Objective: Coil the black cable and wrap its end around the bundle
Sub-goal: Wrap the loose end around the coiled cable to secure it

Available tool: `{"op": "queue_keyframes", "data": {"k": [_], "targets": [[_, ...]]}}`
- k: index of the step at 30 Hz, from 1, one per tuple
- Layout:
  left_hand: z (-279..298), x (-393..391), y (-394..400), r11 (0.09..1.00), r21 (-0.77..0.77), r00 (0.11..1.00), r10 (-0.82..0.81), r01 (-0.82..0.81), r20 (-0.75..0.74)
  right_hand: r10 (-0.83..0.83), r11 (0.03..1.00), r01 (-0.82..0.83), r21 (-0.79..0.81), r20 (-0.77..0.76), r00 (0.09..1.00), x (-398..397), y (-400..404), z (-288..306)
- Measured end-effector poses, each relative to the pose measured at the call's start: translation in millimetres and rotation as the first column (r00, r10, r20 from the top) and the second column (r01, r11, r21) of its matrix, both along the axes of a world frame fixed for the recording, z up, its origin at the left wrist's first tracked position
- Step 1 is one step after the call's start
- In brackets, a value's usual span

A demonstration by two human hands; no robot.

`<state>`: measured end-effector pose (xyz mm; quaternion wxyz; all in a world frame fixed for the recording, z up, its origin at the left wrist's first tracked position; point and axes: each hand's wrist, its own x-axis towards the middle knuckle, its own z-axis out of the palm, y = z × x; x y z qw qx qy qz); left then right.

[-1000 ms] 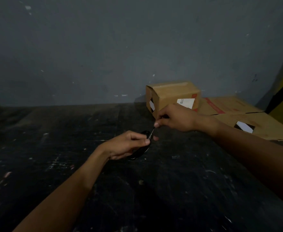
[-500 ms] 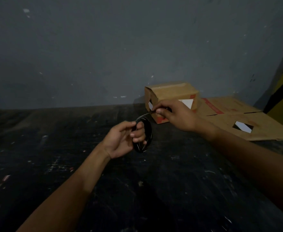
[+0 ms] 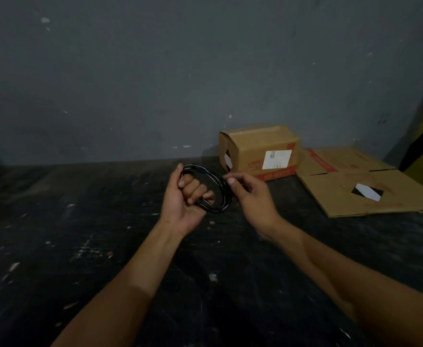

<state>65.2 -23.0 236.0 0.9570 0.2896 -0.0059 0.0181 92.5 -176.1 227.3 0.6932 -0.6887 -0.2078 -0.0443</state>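
Above the dark desk [image 3: 105, 246], the left hand [image 3: 182, 196] now grips the black cable [image 3: 218, 181] as an upright finished coil, while the right hand [image 3: 250, 194], just beside it, has come in from its earlier pull to pinch the strand, so wrapping looks next.

Two bare forearms entering from the lower edge of the head view, uncovered from elbow to wrist; no sleeve cuff visible on either. Left hand [image 3: 180, 204] bare, ungloved, short pale fingernails showing on the curled fingers [image 3: 192, 189]. Right hand [image 3: 253, 196] likewise bare and ungloved, one short nail visible at the thumb tip. Wrists plain, without strap or band in sight. Fine detail of the lower forearms lost in dim lighting.
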Motion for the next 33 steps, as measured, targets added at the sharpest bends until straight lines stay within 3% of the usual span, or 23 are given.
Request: {"op": "queue_keyframes", "data": {"k": [5, 10, 13, 15, 18, 21, 24, 27, 30, 33], "targets": [[-1.5, -0.6, -2.1, 0.997, -0.039, 0.998, 0.065, -0.065, -0.002, 0.143, 0.988, -0.134, 0.082, -0.118, 0.983, -8.4, -1.5, -4.5], [-6.0, -2.4, -6.1, 0.997, -0.039, 0.998, 0.063, -0.063, -0.008, 0.081, 0.997, -0.081, 0.018, -0.052, 0.995, -8.8, -3.4, -6.5], [-13.9, -4.0, -6.8, 0.999, 0.052, 1.0, 0.006, -0.004, -0.03, -0.017, 1.0, 0.017, -0.026, 0.008, 1.0, -4.0, -7.3, -5.4], [-19.3, -6.1, -4.7, 0.971, 0.238, 0.998, -0.025, 0.037, -0.052, -0.053, 0.993, 0.057, -0.103, 0.045, 0.998, 0.8, -14.8, -4.4], [-28.6, -6.8, 0.7, 0.832, 0.552, 0.995, -0.006, 0.058, -0.095, -0.037, 0.966, 0.062, -0.249, 0.102, 0.994, 3.8, -28.6, -1.1], [-25.6, -6.8, -4.6, 0.632, 0.775, 0.997, 0.074, -0.032, -0.019, -0.002, 0.915, 0.092, -0.392, 0.224, 0.975, 5.4, -37.9, -0.8], [-17.9, -8.4, -14.8, 0.399, 0.911, 0.994, 0.075, -0.101, 0.077, 0.017, 0.891, 0.111, -0.44, 0.277, 0.961, 6.8, -41.5, -0.9], [-18.8, -7.8, -20.5, 0.253, 0.952, 0.984, 0.006, -0.171, 0.175, 0.039, 0.873, 0.127, -0.471, 0.327, 0.944, 5.1, -44.5, 4.2], [-16.9, -6.2, -26.7, 0.232, 0.945, 0.969, -0.029, -0.232, 0.245, 0.059, 0.859, 0.131, -0.494, 0.35, 0.935, 2.6, -47.2, 7.1], [-17.6, -4.6, -34.6, 0.31, 0.916, 0.963, -0.001, -0.255, 0.269, 0.037, 0.883, 0.124, -0.452, 0.33, 0.943, 2.4, -49.8, 6.1]]}}
